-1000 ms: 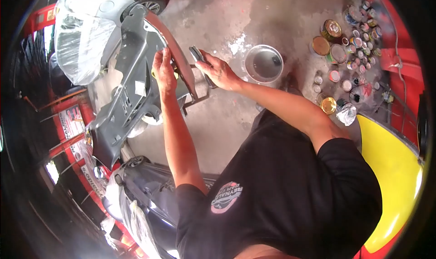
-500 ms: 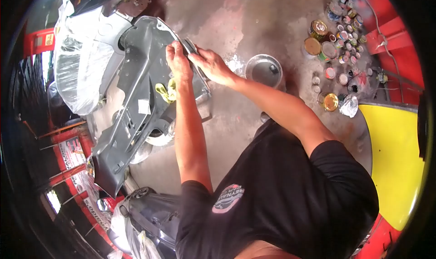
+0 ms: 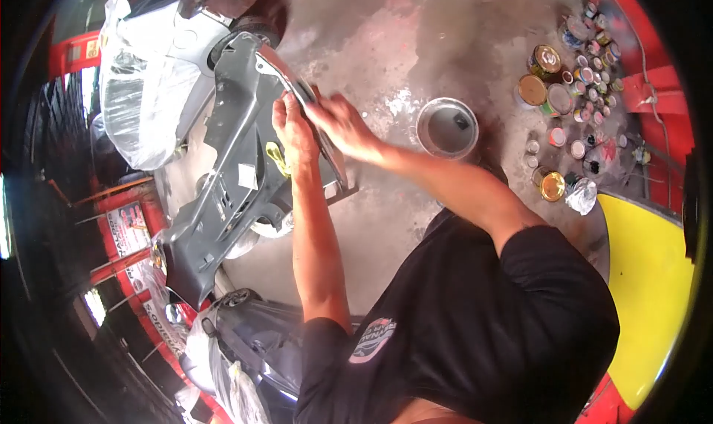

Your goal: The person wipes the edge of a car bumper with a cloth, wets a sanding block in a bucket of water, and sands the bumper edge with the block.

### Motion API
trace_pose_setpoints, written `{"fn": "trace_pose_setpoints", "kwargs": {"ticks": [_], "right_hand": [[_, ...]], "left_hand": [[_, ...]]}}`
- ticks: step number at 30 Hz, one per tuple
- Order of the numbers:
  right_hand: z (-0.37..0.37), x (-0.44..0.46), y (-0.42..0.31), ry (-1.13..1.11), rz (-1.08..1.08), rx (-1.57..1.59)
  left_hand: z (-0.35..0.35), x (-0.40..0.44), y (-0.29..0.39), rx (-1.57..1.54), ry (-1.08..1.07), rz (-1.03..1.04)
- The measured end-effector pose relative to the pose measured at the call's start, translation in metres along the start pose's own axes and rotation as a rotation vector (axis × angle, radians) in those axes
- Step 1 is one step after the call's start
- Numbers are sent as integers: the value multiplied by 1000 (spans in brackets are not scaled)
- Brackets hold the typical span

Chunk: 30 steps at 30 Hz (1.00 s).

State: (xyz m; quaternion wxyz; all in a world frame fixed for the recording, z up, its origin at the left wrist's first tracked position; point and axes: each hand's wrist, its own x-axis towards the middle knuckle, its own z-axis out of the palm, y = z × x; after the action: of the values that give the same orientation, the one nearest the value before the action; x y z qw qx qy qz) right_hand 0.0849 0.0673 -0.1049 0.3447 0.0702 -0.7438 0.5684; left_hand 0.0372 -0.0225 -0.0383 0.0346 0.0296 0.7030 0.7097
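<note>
A large dark grey car bumper stands in front of me, its inner side facing me and its reddish outer side at the right. My left hand is closed at its upper right edge, the fingertips bent over the rim. Close beside it my right hand, somewhat blurred, presses against the outer side with its fingers together; what lies under the fingers is hidden. A yellow-green cloth hangs on the inner side, left of my left wrist. A small white label sits on the grey plastic.
A bucket of liquid with a dark piece in it stands on the floor at the right. Several paint cans are beyond it. A yellow panel is at the far right, a plastic-covered car at the upper left, a dark car below.
My right hand, which held a dark flat block away from the bumper, has moved onto its outer side, and the block is now hidden. My left hand has shifted along the edge. The view has moved.
</note>
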Motion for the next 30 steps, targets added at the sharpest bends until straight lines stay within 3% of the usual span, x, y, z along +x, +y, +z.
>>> {"fn": "trace_pose_setpoints", "kwargs": {"ticks": [2, 3, 5, 6, 8, 10, 11, 13, 14, 16, 18, 23, 25, 26, 28, 30], "right_hand": [[-15, -34, -29, -6, 341, 283], [-13, -24, -20, -10, 344, 283], [2, 10, 9, -30, 78, 35], [8, 43, 28, -133, 287, 235], [36, 72, 59, -69, 36, -1], [50, 78, 71, 22, 3, -23], [42, 83, 69, 14, 7, -28], [30, 90, 60, -112, 268, 203], [28, 89, 59, -113, 282, 204], [27, 91, 59, -186, 382, 269], [28, 80, 61, -199, 374, 229], [-18, -2, -3, -131, 60, 69], [-21, -13, -14, -109, 363, 202], [-12, 6, -2, -28, -47, -37], [1, 58, 16, 2, 234, 262], [17, 92, 46, -105, 212, 304]], "left_hand": [[9, -10, 22, 75, -14, -151], [10, -6, 15, 74, -11, -155], [4, -5, -6, 10, 28, -19], [2, -6, -8, 14, 36, -23], [-6, -3, -6, -25, 57, -37], [-14, 11, -6, -25, 20, -57], [-1, 9, 5, -39, 8, -73], [-11, 18, 1, 29, 12, -60], [-2, 19, 3, 33, 13, -73], [18, 24, 8, -52, 4, 43], [25, 37, 4, 7, -89, 132], [21, 30, 12, 1, -27, -75], [16, 30, 12, -2, -90, -71], [14, 30, 12, -4, -131, -58], [16, 36, 1, -132, -125, 32], [15, 36, -2, -240, -138, 74]]}}
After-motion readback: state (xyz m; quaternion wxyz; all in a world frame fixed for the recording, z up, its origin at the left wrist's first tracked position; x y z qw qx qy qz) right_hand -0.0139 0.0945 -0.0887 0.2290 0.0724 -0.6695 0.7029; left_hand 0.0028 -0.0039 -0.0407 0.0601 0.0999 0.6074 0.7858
